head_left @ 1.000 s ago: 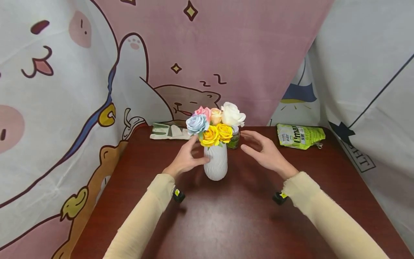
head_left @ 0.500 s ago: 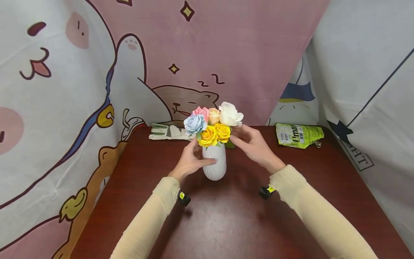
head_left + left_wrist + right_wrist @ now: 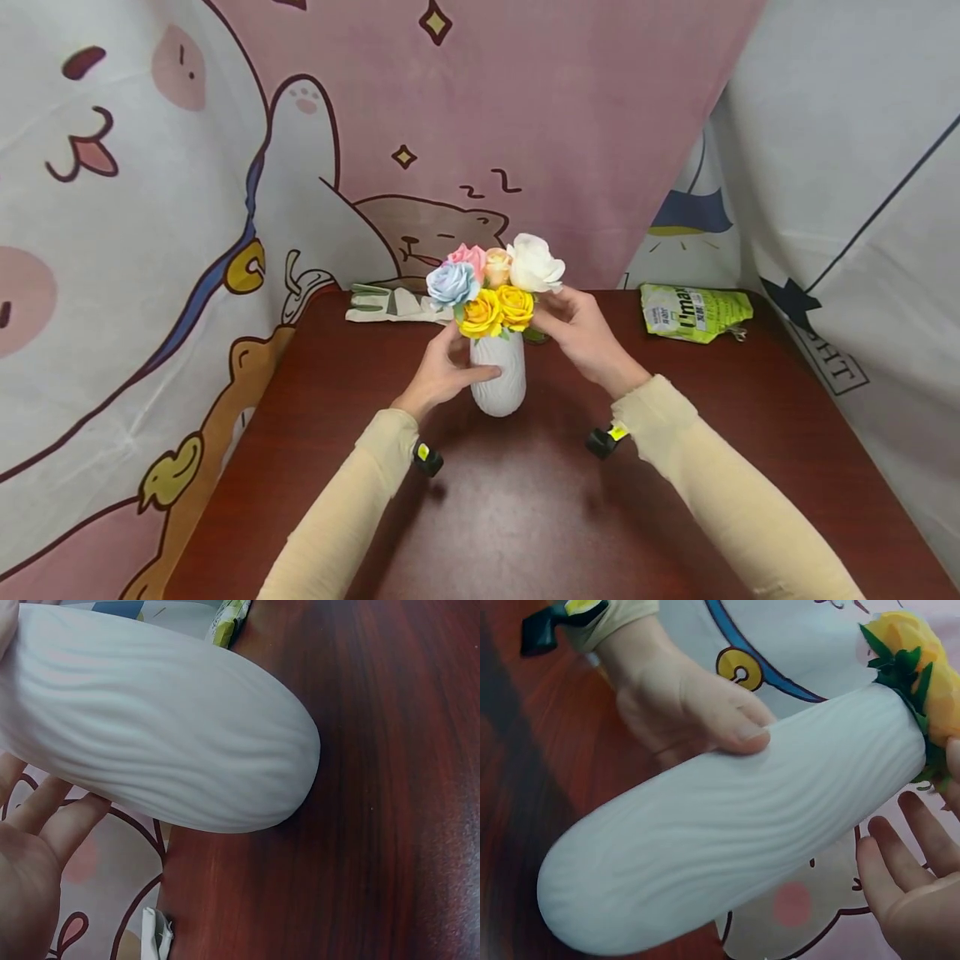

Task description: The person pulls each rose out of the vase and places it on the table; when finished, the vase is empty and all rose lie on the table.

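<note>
A white ribbed vase (image 3: 499,385) stands on the table and holds several artificial roses: white (image 3: 536,263), blue (image 3: 453,284), pink, peach and yellow (image 3: 481,313). My left hand (image 3: 437,372) grips the vase from its left side, thumb across the front. In the right wrist view that left thumb (image 3: 742,741) presses on the ribbed wall. My right hand (image 3: 581,337) is at the bouquet's right side, just under the white rose and beside a yellow one. Three of its fingers (image 3: 907,855) spread loosely beyond the vase; whether the thumb and index finger pinch a stem is hidden.
A white-and-green glove (image 3: 390,305) lies at the table's back left. A green plastic pouch (image 3: 693,313) lies at the back right. Behind the vase, a small jar (image 3: 536,336) is mostly covered. Cartoon-print cloth (image 3: 585,125) surrounds the dark red table (image 3: 510,517).
My right hand has moved left from open space to the roses beneath the white one. My left hand has closed in on the vase, its thumb sliding farther across the front.
</note>
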### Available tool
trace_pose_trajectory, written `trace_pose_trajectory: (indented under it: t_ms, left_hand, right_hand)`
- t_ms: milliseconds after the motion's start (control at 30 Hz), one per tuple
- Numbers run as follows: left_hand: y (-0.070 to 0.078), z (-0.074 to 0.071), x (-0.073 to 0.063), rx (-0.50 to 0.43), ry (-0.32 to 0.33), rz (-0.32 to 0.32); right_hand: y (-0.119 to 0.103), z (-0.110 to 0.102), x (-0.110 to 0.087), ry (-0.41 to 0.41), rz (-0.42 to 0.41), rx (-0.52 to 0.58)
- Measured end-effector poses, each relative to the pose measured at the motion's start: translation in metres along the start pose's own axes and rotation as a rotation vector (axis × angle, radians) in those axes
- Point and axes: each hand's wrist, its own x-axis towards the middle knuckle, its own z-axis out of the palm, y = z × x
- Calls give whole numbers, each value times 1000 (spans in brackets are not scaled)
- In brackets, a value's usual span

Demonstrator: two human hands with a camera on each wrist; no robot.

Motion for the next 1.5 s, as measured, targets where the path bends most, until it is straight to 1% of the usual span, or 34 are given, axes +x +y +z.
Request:
trace_pose_trajectory:
  t_ms: [100,233,367,467,600,733,900,1000,1200,1500]
  left_hand:
    - [-1,0,1,-18,-4,4]
    - [-3,0,2,-30,-3,3]
    - [-4,1,2,-33,3,4]
    - [-4,2,1,-31,6,2]
    - [-4,1,0,-30,5,3]
    - [-4,1,0,-26,3,6]
    - [-4,2,0,-31,4,-11]
    - [-4,2,0,-38,5,-18]
    - [-5,2,1,-21,11,-17]
    - [-6,3,1,-24,14,-15]
  right_hand:
    - [-2,0,0,-25,18,94]
    - [-3,0,0,-76,44,164]
    - [-3,0,2,-111,62,173]
    - [-1,0,3,-121,52,147]
    - [-1,0,5,-114,32,123]
    - [-3,3,6,-92,30,126]
    - [-3,5,6,-61,27,107]
    - [-4,6,7,-45,17,108]
    - [-6,7,8,-35,5,123]
    - [-9,7,10,-13,21,144]
